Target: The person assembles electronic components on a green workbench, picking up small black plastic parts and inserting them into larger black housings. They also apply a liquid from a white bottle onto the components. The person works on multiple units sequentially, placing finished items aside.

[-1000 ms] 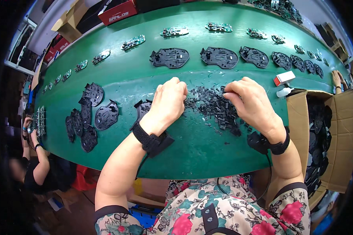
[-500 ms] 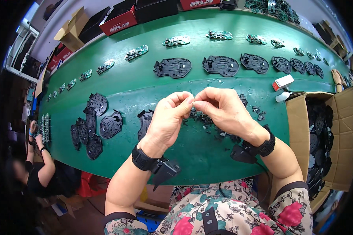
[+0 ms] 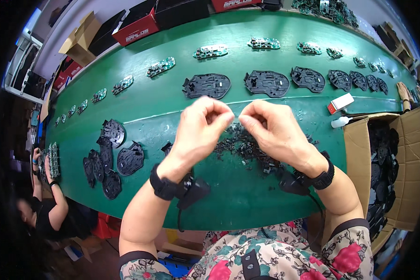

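My left hand and my right hand hover over the middle of the green table, a small gap between them. On each, thumb and forefinger are pinched together; anything between the fingertips is too small or hidden to make out. Behind and below them lies a loose pile of small black parts, partly covered by my right hand. Just beyond my left hand is a black mouse-shaped plastic shell. Another black shell peeks out beside my left wrist, mostly hidden.
Black shells and green circuit boards stretch in rows across the table. More shells lie at left. A carton of black shells, a small white-and-red box and a white bottle are at right. Another person works at far left.
My hands, whose fingertips met before, have drawn apart, the left going left and the right going right. The whole view has shifted slightly.
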Demonstrator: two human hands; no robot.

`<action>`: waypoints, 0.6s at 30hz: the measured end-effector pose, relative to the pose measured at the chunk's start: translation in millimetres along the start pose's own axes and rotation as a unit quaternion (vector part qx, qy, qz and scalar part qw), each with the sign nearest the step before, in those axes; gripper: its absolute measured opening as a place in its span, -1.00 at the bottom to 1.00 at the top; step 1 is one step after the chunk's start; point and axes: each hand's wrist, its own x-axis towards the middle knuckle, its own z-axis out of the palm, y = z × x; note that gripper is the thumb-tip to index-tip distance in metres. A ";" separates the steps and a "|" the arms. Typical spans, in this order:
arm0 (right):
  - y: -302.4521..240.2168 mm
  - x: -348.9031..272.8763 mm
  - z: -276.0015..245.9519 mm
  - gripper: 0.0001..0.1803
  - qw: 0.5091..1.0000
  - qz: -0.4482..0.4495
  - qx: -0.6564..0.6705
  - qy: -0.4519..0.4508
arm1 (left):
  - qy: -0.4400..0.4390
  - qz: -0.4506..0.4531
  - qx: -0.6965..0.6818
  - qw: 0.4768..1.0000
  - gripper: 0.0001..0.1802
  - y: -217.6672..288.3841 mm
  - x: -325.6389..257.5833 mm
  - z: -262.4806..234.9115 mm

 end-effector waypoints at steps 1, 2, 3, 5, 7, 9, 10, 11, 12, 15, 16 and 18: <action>-1.0 0.6 -2.9 -0.86 1.000 -0.008 -0.002 0.020 | 0.031 0.045 0.066 0.996 -0.89 -3.5 11.9 -3.1; -1.2 0.8 -6.5 -0.88 0.999 -0.015 -0.005 0.040 | 0.061 0.039 0.092 0.993 -0.88 -5.7 28.0 -6.3; 1.7 -0.6 -10.2 -0.89 0.999 -0.021 -0.012 0.049 | 0.071 0.015 0.103 0.992 -0.86 -6.2 45.5 -8.5; 1.8 -3.8 -16.2 -0.92 0.998 -0.035 -0.016 0.053 | 0.070 -0.027 0.161 0.984 -0.85 -13.1 74.9 -21.0; 1.4 -11.4 -22.7 -0.93 0.998 -0.027 -0.028 0.047 | 0.060 -0.042 0.183 0.980 -0.87 -28.3 100.7 -23.8; 4.7 -19.2 -27.9 -0.93 0.998 -0.029 -0.046 0.041 | 0.051 -0.092 0.172 0.979 -0.88 -36.8 116.2 -21.1; 7.2 -22.4 -31.6 -0.93 0.997 -0.032 -0.052 0.035 | 0.046 -0.117 0.168 0.978 -0.88 -39.7 120.3 -19.0; 8.9 -25.1 -34.7 -0.93 0.997 -0.033 -0.056 0.032 | 0.041 -0.124 0.177 0.976 -0.87 -42.3 122.2 -17.8; 10.5 -27.9 -37.6 -0.93 0.997 -0.034 -0.060 0.030 | 0.035 -0.131 0.185 0.973 -0.87 -42.5 124.1 -16.4; 12.0 -33.9 -42.4 -0.93 0.997 -0.028 -0.067 0.032 | 0.035 -0.140 0.212 0.967 -0.86 -46.2 128.5 -12.3; 12.5 -35.9 -43.1 -0.93 0.997 -0.025 -0.070 0.033 | 0.039 -0.141 0.221 0.964 -0.85 -46.3 128.9 -11.7; 12.6 -38.9 -43.4 -0.93 0.997 -0.023 -0.072 0.035 | 0.040 -0.137 0.242 0.960 -0.85 -43.1 128.7 -9.4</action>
